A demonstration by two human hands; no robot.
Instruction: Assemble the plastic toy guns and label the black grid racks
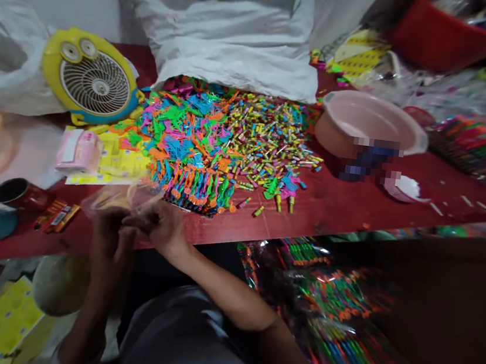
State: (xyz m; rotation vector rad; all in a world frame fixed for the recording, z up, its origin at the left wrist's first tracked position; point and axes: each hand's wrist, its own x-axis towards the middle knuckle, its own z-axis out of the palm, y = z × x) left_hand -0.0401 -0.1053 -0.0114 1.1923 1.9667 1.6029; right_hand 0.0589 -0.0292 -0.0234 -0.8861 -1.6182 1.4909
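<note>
My left hand (110, 227) and my right hand (167, 230) are close together at the front edge of the red table. Both have their fingers closed on a clear plastic bag (137, 195), which is blurred and lies partly over the yellow sheets behind it. Just beyond my right hand is a row of colourful plastic pieces (193, 186) laid side by side. Behind the row spreads a loose heap of bright plastic pieces (188, 125). Small yellow and pink cylinders (266, 135) are piled to its right.
A yellow fan (98, 84), a pink packet (79, 150) and yellow printed sheets (124, 161) stand left of the heap. A dark cup (22, 193) is near the left edge. At right are a pink basin (375, 118) and a small basket (404, 189). Filled bags (344, 295) lie below the table.
</note>
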